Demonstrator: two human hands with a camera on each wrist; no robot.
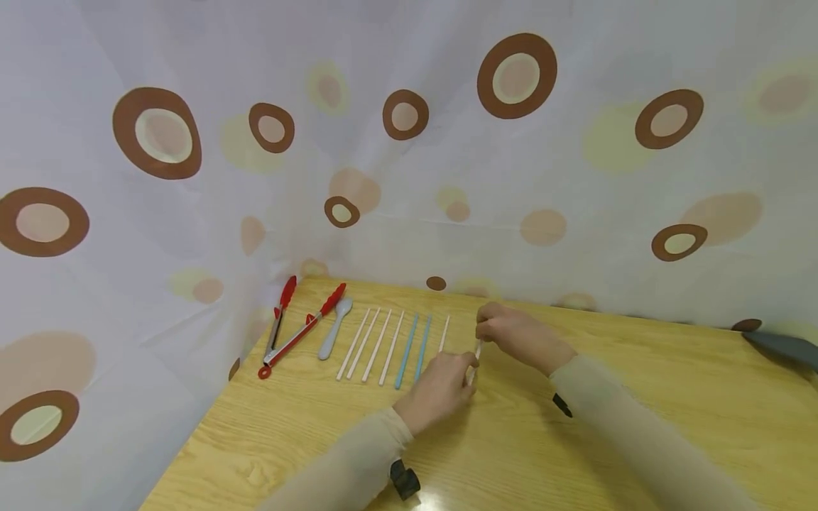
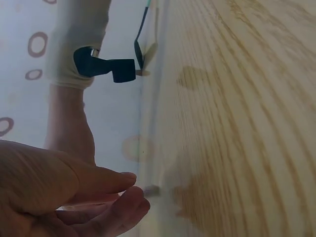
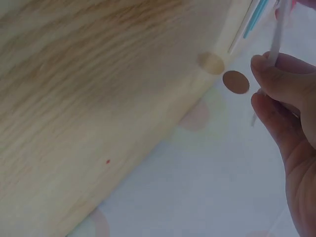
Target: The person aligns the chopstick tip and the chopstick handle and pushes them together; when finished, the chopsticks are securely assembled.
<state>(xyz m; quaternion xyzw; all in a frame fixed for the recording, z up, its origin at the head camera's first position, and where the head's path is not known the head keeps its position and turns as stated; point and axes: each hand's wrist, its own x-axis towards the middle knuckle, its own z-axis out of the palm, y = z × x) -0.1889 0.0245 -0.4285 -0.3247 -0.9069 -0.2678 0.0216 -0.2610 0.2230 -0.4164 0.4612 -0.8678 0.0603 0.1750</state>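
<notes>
A white chopstick [image 1: 478, 349] is held between both hands, above the right end of a row of chopsticks. The left hand [image 1: 441, 387] pinches its near end; in the left wrist view the pale tip [image 2: 152, 190] pokes out past the fingers. Farther up, the right hand [image 1: 517, 337] pinches the same stick between thumb and fingers, and its shaft [image 3: 278, 34] shows in the right wrist view. Just left of the hands lies another white chopstick [image 1: 444, 330], partly hidden by the left hand. Beside it are two blue chopsticks [image 1: 407, 353], then several white chopsticks [image 1: 373, 346].
Left of the row lie a light grey spoon [image 1: 335, 330] and red-and-silver tongs [image 1: 300, 333], spread apart. A dark flat utensil head [image 1: 782, 348] rests at the far right. Behind the wooden table [image 1: 639, 383] hangs a patterned sheet [image 1: 409, 170], which also covers the left side.
</notes>
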